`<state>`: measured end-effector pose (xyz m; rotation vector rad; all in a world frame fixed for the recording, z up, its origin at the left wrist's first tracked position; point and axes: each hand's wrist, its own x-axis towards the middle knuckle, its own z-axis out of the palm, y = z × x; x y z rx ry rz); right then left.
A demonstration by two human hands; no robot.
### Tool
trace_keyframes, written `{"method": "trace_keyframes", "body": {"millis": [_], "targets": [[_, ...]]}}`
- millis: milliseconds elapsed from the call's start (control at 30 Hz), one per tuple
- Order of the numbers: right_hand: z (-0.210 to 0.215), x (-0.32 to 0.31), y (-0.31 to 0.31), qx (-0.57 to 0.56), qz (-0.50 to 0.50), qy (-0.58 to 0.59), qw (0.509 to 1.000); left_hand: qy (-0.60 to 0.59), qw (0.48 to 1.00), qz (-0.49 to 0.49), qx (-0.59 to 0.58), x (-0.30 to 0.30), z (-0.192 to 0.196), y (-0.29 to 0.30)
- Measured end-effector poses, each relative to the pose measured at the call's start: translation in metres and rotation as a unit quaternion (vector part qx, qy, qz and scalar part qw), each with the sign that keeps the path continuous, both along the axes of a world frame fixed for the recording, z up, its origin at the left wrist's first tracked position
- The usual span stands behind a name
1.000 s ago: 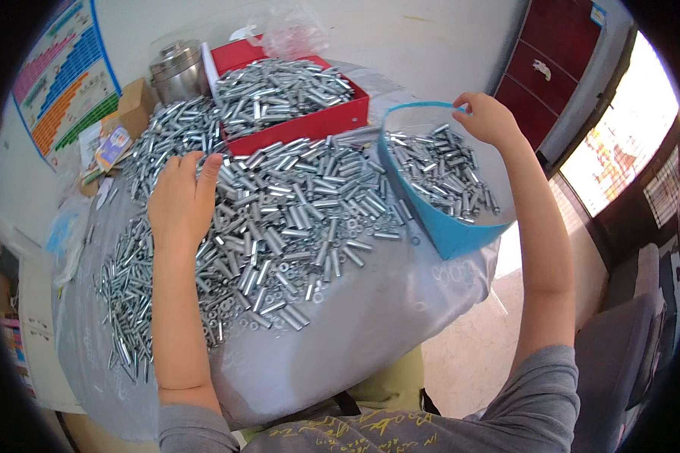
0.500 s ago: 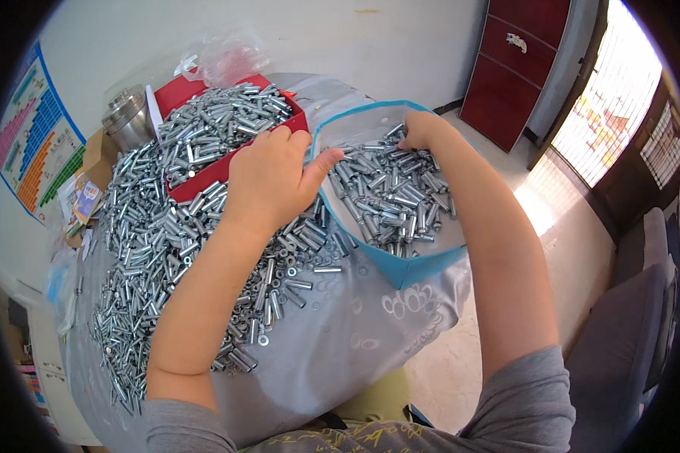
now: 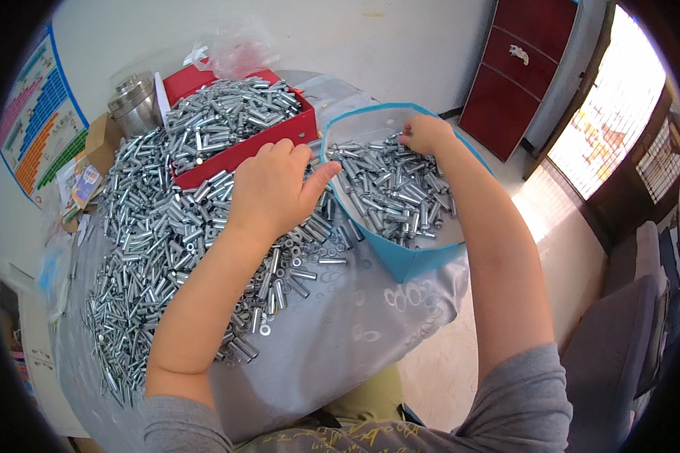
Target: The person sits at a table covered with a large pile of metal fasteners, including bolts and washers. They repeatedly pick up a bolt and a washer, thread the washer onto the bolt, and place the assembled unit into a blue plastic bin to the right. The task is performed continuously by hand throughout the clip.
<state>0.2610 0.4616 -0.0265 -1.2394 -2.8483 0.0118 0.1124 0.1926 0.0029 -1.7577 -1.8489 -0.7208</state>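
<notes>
My left hand [image 3: 273, 185] hovers palm down over the heap of metal sleeves and bolts [image 3: 155, 234], just in front of the red box [image 3: 238, 154]. Its thumb sticks out toward the blue bag's rim; the other fingertips are partly hidden, and nothing shows in its grasp. Inside the open blue bag [image 3: 412, 260], my right hand [image 3: 428, 136] is at the far side with its fingers curled inward. Whatever it may hold is hidden. Silvery expansion bolts [image 3: 389, 185] lie below it in the bag.
More metal pieces fill the red box. Loose washers [image 3: 265, 330] and sleeves lie at the heap's edge on the grey tablecloth [image 3: 332, 343]. A steel canister [image 3: 134, 106] stands at the back left. Right of the table is a dark sofa [image 3: 612, 332].
The view has shifted slightly. My left hand stays over the heap, its thumb a little lower and farther from the bag's rim. My right hand remains inside the bag, fingers more curled.
</notes>
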Motion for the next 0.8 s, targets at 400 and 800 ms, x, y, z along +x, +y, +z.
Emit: {"method": "trace_keyframes", "body": {"millis": [400, 800], "targets": [[0.006, -0.026, -0.009, -0.072, 0.02, 0.094, 0.993, -0.087, 0.996, 0.017, -0.017, -0.015, 0.01, -0.054], [0.039, -0.138, -0.306, -0.253, 0.376, 0.439, 0.776, -0.71, 0.647, -0.11, 0.257, -0.038, 0.015, -0.117]]}}
